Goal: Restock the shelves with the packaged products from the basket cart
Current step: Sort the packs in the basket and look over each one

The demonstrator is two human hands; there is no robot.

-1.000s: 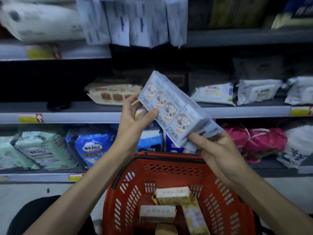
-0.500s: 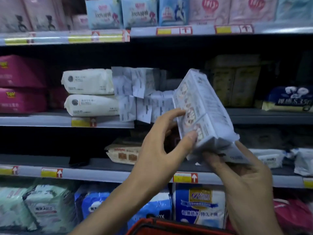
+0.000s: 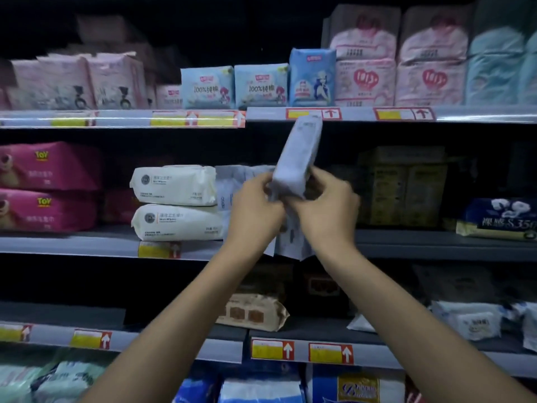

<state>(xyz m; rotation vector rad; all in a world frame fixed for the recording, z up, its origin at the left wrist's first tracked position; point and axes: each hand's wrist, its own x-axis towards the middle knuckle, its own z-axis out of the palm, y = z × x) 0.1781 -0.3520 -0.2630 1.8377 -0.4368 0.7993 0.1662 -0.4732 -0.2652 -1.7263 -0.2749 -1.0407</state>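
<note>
At the far left of the middle shelf (image 3: 87, 245), two pink packs (image 3: 46, 181) lie stacked one on the other. Beside them to the right, two cream wipe packs (image 3: 175, 203) are stacked the same way, near the shelf's front edge. Just right of these stand several pale packs (image 3: 232, 181), partly hidden behind the hands. The left hand (image 3: 255, 210) is raised in front of this shelf, its fingers curled round the lower left end of a long pale pack (image 3: 299, 158). The pack is held in the air, apart from the shelf, standing nearly on end and leaning to the right, so that its top end overlaps the price strip (image 3: 312, 114) of the shelf above. The right hand (image 3: 328, 210) grips the same lower end from the other side, fingers curled round it, though blur hides the fingertips. Farther right, dark brown boxes (image 3: 404, 184) stand deep on the shelf, and a blue tissue pack (image 3: 499, 219) lies at the right edge.
</note>
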